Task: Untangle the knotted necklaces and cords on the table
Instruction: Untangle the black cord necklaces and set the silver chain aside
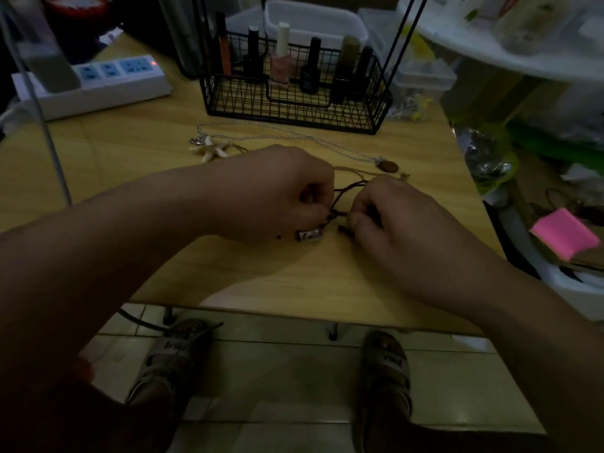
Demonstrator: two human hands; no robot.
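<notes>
Pinching dark cord (346,188), both hands mid-table (228,282)

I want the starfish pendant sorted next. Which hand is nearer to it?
Left. The left hand sits just this side of the starfish pendant, slightly to its right, pinching the dark cord. The right hand is farther right, beyond the left hand, also pinching it.

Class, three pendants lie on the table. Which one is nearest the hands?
The silver rectangular pendant on the dark cord, at the left hand, close to the right hand. The starfish pendant and brown oval pendant lie farther back, toward the wire basket.
</notes>
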